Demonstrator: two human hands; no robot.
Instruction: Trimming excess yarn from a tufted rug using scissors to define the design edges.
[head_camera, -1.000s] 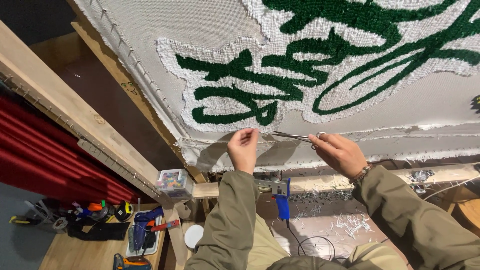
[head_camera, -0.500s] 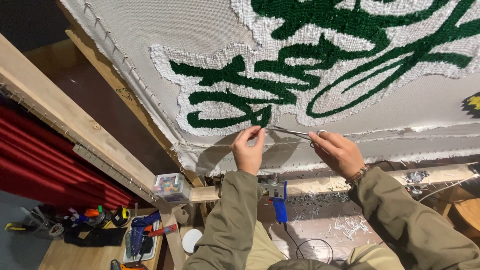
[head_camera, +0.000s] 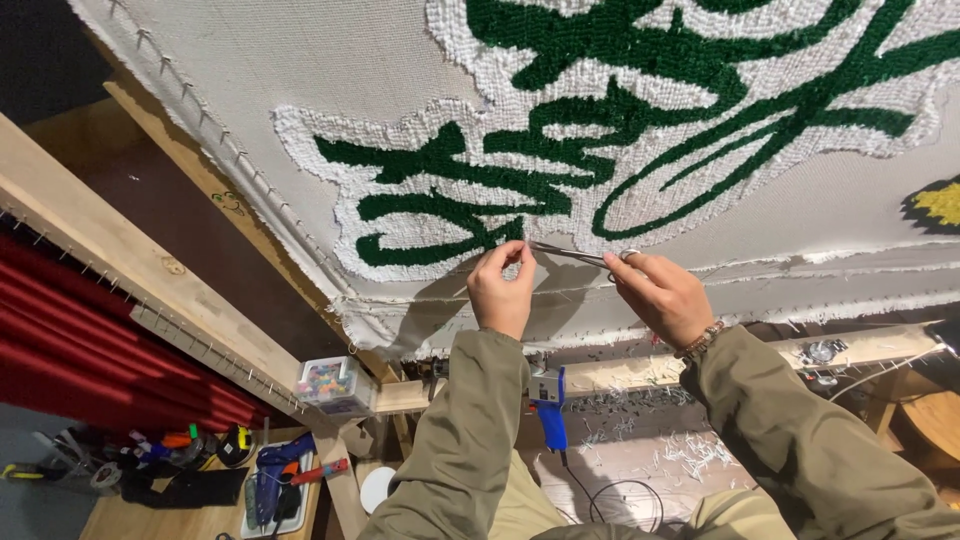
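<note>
Right now both hands are up against the tufted rug (head_camera: 620, 150), a pale cloth stretched on a wooden frame (head_camera: 150, 290) with dark green looping shapes edged in white pile. And the right hand (head_camera: 660, 295) has a pair of slim metal scissors (head_camera: 575, 254), fingers closed through the ring handles, the blades pointing left and lying almost flat against the cloth, their tips right at the lower end of the green pile; whether the blades are parted is too fine to tell. Over on the other side, the left hand (head_camera: 503, 290) has thumb and forefinger pressed together, pinching something tiny at the rug's surface just beside the scissor tips, too small to make out. Both olive sleeves reach up from the bottom of the view. Below the hands, a blue tool (head_camera: 549, 410) with a black cord hangs by the lower rail, and white yarn clippings (head_camera: 690, 450) lie scattered underneath. Off to the left sits a small clear box (head_camera: 328, 383) of coloured bits on the frame's ledge, with assorted hand tools on the bench (head_camera: 130, 515) further down.
</note>
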